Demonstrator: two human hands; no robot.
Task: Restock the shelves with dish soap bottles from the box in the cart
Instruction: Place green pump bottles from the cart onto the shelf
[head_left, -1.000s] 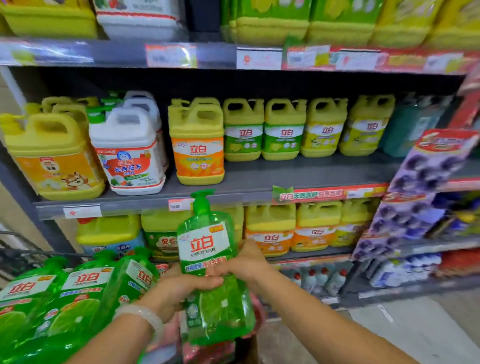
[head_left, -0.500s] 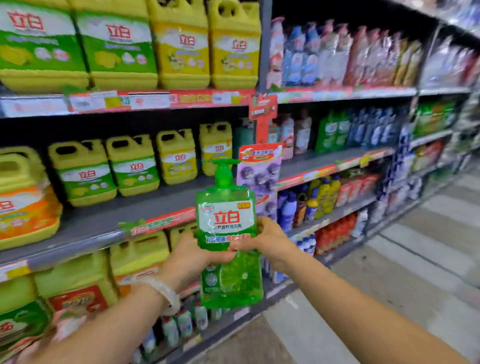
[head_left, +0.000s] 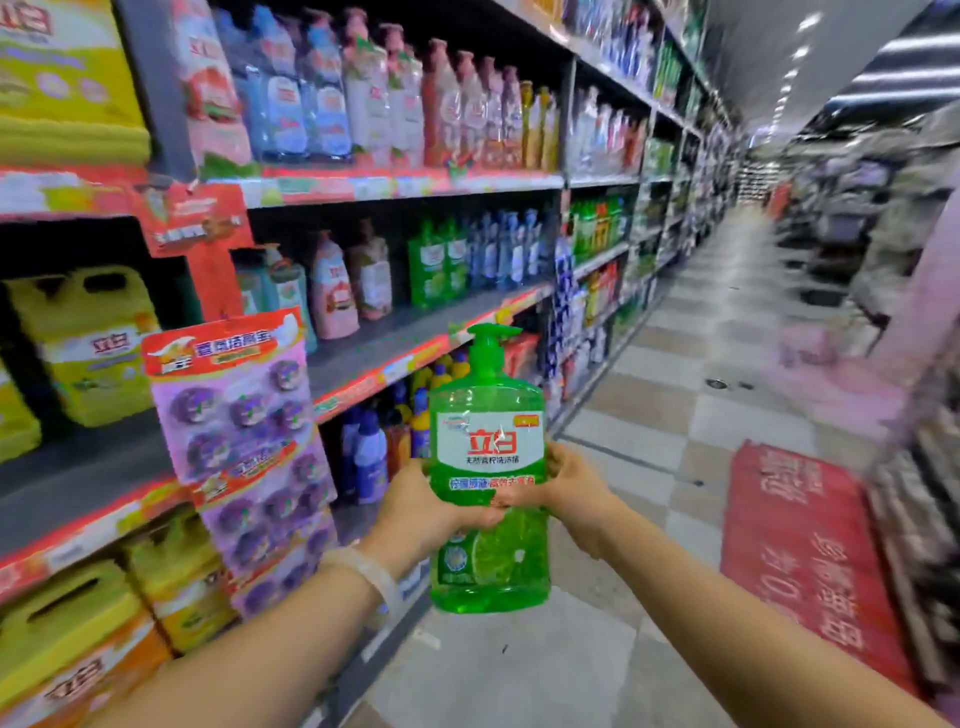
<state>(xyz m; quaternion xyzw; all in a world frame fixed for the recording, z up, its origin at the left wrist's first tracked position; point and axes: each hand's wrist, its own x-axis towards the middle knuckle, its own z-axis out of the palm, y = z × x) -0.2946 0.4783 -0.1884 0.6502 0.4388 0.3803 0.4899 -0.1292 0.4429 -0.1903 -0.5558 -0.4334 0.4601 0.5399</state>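
gripping green bottle (head_left: 488, 467), seemingly upright

Views: one only, head-worn wide-angle; nothing shared with a second view.
Position: at the person's head height, standing in a shop aisle.
Facing: forward and down along the aisle floor (head_left: 649, 395), which runs off toward 1 o'clock.
Shelving (head_left: 395, 332): fills 9 to 12 o'clock, close on the left.
Nearness: both forearms enter from 6 o'clock; the far aisle is blurred.
Distortion: edges bend outward.
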